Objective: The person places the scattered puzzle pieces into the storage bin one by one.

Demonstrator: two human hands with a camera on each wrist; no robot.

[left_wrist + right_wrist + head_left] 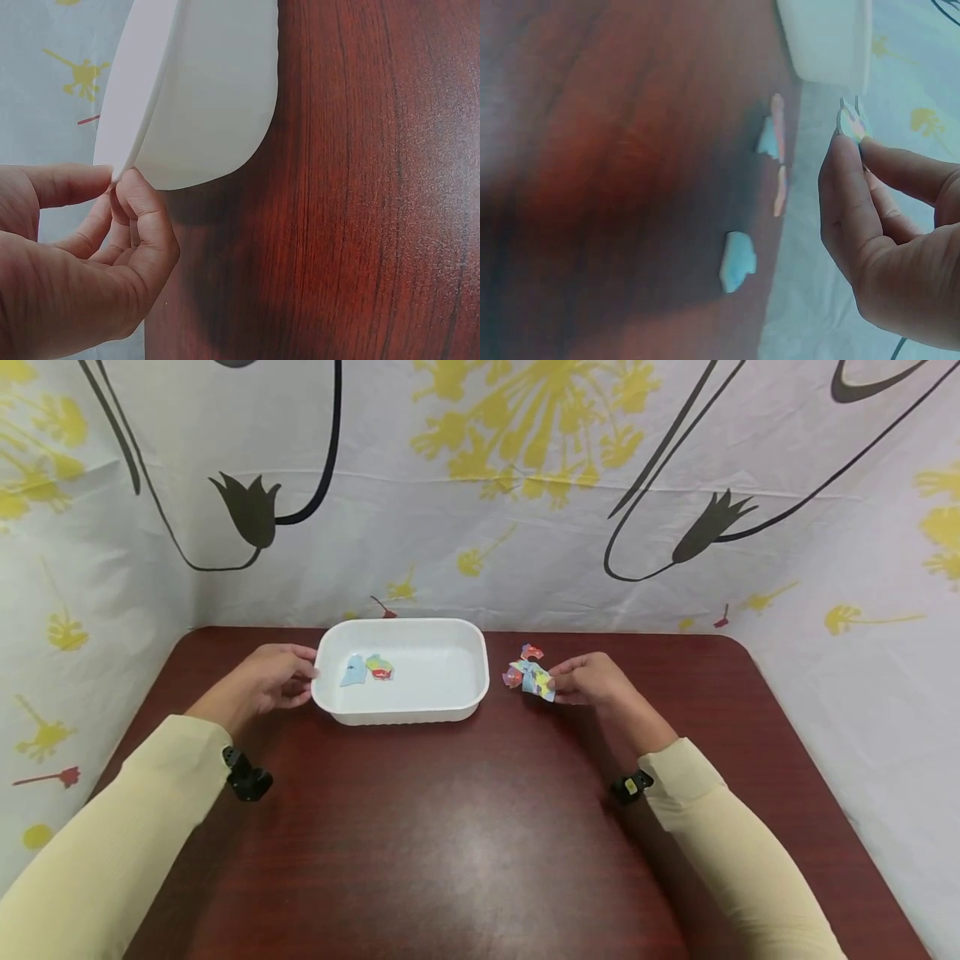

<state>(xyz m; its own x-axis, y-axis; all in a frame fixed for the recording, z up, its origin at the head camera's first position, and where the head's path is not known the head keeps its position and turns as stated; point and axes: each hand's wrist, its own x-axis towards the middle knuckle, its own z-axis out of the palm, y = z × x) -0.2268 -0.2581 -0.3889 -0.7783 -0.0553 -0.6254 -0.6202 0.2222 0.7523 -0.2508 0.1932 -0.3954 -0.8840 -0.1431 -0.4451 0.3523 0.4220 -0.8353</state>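
Observation:
On the left side of the white plastic tray (420, 693), my left hand (277, 677) pinches the rim. The left wrist view shows the thumb and index finger meeting on that rim (154, 97). Two colourful puzzle pieces lie inside the tray: a light blue one (353, 671) and a green, yellow and red one (381, 667). To the right of the tray, my right hand (588, 681) holds a light blue and yellow puzzle piece (538, 682) between thumb and fingers. Partly behind it are a red piece (532, 652) and a purple one (512, 677).
In the right wrist view, several loose pieces, including a pale blue one (739, 261), lie on the dark red-brown table (465, 827). A white patterned cloth (375, 552) hangs behind the table and along its sides. Each wrist wears a black camera (247, 777).

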